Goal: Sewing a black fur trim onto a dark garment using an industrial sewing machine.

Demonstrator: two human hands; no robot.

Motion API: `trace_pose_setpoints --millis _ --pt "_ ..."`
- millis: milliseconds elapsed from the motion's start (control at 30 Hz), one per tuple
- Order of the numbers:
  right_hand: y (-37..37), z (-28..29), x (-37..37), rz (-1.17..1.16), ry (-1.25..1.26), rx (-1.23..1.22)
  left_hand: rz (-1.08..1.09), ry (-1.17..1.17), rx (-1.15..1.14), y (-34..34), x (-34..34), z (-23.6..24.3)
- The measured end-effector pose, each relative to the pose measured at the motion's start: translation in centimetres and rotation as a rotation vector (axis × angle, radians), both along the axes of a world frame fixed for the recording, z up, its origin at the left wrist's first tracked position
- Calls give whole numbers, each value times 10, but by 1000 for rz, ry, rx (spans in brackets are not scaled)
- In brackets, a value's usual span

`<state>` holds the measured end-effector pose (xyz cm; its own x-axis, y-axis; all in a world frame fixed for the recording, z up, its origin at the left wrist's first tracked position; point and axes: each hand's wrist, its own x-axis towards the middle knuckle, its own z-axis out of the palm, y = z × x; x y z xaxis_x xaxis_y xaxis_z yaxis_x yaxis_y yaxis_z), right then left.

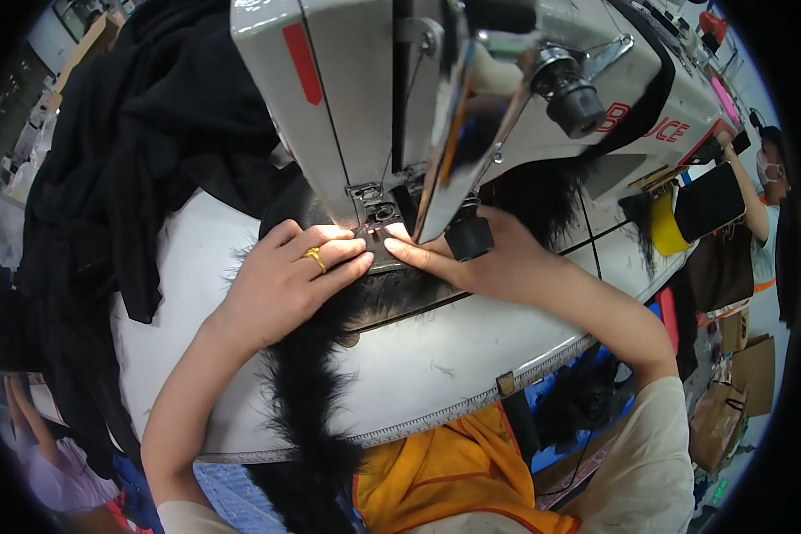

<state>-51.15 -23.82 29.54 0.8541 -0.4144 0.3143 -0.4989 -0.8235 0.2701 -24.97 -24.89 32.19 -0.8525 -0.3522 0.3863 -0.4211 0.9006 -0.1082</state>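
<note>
fabric: black fuzzy fur-trimmed fabric strip lies flat on the white worktop, running from the needle area down toward 6 o'clock and off the near edge
needle zone: fabric end sits under the presser foot of the grey industrial sewing machine, at 12 o'clock from both hands
left hand: left hand palm down on the fabric, fingers stretched out and close together, tips just beside the foot; gold ring on one finger; pressing, not clamped on anything
right hand: right hand comes in from 3 o'clock, partly hidden behind the machine head; fingers flat on the fabric, tips nearly meeting the left ones
worktop edge: measuring tape strip runs along the near rim
9 o'clock: heap of black cloth piled on the worktop, hanging over
6 o'clock: orange garment on the lap below the edge
3 o'clock: another person well apart, at the frame rim
</note>
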Motion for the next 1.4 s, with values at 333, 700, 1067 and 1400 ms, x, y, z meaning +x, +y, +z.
trace_pose_setpoints --millis 333,700,1067,1400 --pt "-27 18 -19 31 -244 -10 70 25 -16 -7 -3 -1" --pt "-28 17 -20 -43 -274 26 136 54 -32 -8 -8 -8" --pt "-26 17 -19 -46 -270 20 134 88 -42 -10 -7 -14" --pt "-9 36 -2 -322 36 100 213 -23 247 -19 6 5"
